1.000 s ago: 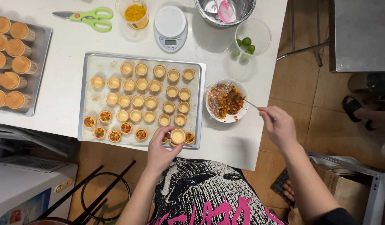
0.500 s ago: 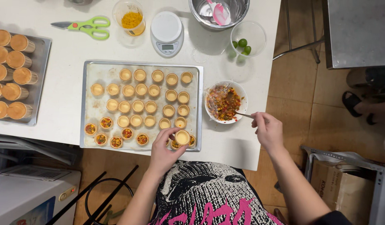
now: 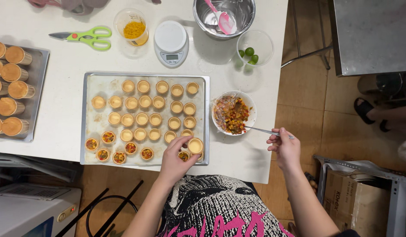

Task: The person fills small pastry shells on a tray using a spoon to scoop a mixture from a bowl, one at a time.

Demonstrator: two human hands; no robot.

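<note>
Since the earlier frames the right hand (image 3: 285, 149) has moved back a little from the white bowl (image 3: 252, 115) of chopped filling, and the tip of the spoon (image 3: 266, 131) is now at the bowl's near rim and not deep inside it. The left hand (image 3: 176, 160) has stayed at the near right corner of the baking tray (image 3: 89, 85).

The fingers of the left hand are curled around one empty pastry cup (image 3: 195, 145), which sits at the near edge of the tray; thumb and fingertips touch its sides. The right hand is closed on the spoon handle, just to the right of the tray and near the table edge.

On the tray stand rows of empty pastry cups (image 3: 143, 103), and along its near left edge are filled cups (image 3: 108, 137). Beyond the tray are a small kitchen scale (image 3: 170, 43), green scissors (image 3: 84, 37), a cup of yellow bits (image 3: 134, 28) and a steel mixing bowl (image 3: 225, 15). To the left of the tray lies a second tray with orange rolls (image 3: 12, 94).
</note>
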